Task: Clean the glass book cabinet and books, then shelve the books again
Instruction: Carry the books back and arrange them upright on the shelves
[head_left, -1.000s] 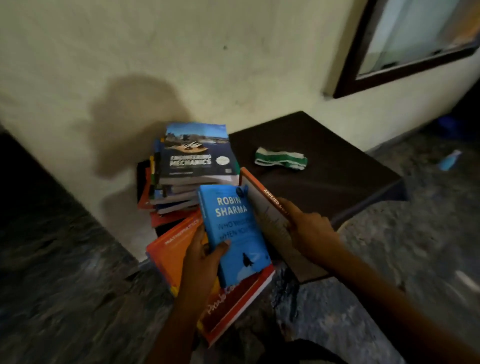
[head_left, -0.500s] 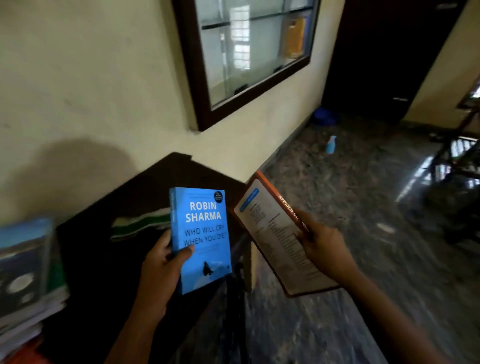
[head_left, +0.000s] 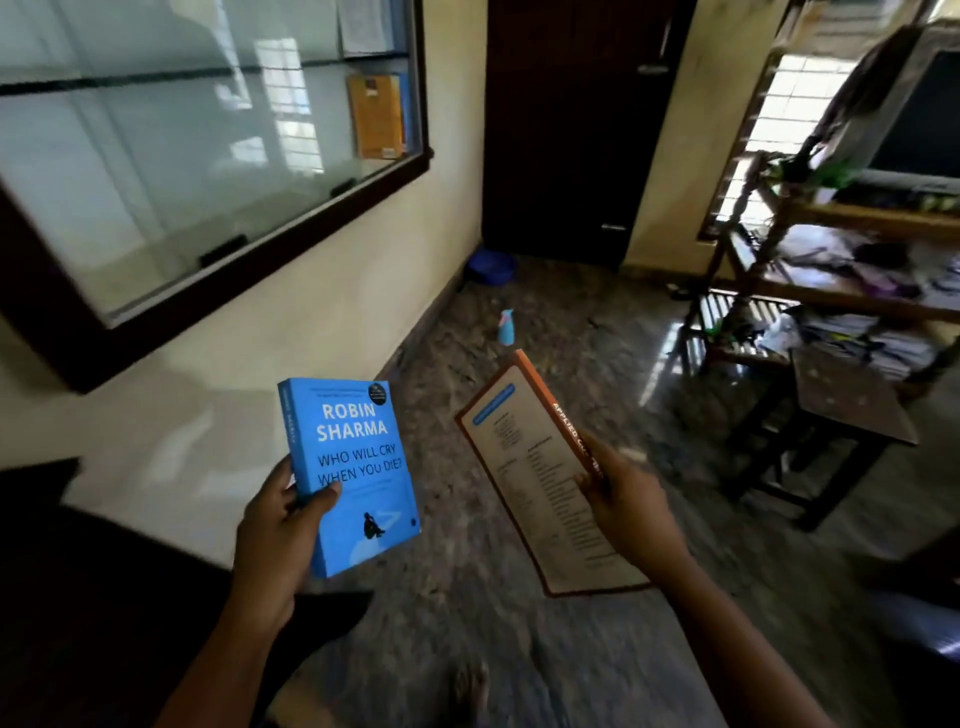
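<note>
My left hand (head_left: 283, 525) grips a blue paperback (head_left: 353, 467) upright by its lower left edge, front cover facing me. My right hand (head_left: 631, 506) holds an orange-spined book (head_left: 540, 483) by its spine, the pale printed back cover turned towards me. Both books hang in the air over the floor. The glass book cabinet (head_left: 218, 156) is mounted on the wall at upper left in a dark wooden frame. Its sliding panes look shut. Behind the glass at the right end stands an orange book (head_left: 375, 115); the rest of the shelves look bare.
A blue spray bottle (head_left: 506, 326) stands on the stone floor near the wall, a blue basin (head_left: 491, 265) beyond it by a dark door (head_left: 576, 130). A wooden rack (head_left: 831, 291) of papers and a small dark table (head_left: 847, 410) stand at right. A dark tabletop (head_left: 78, 597) fills the lower left.
The view has swung right and up from the book pile on the low table to the cabinet and room. Both hands have lifted their books away from the pile.
</note>
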